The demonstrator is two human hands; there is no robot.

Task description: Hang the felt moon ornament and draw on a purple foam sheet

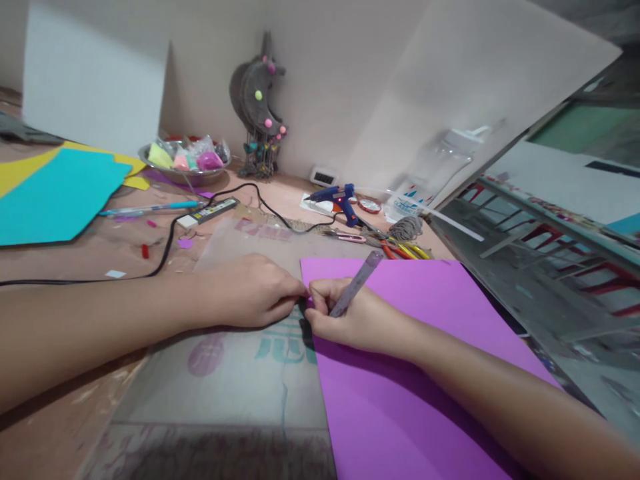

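My right hand is closed around a greyish pen, its upper end leaning up to the right and its tip hidden behind the fingers. That hand rests on a large purple sheet, by its left edge near the upper corner. From the left, my left hand meets it, fingers curled and fingertips pressed together at the sheet's edge. Whatever lies between those fingertips is too small and hidden to make out. Beneath the left hand is a printed cardboard sheet, partly covered by the purple sheet.
Behind my hands lie a blue glue gun, pliers, grey cord and a cutter blade case. A black cable crosses the left side. Further back are a bowl, a turquoise sheet and a moon-shaped ornament.
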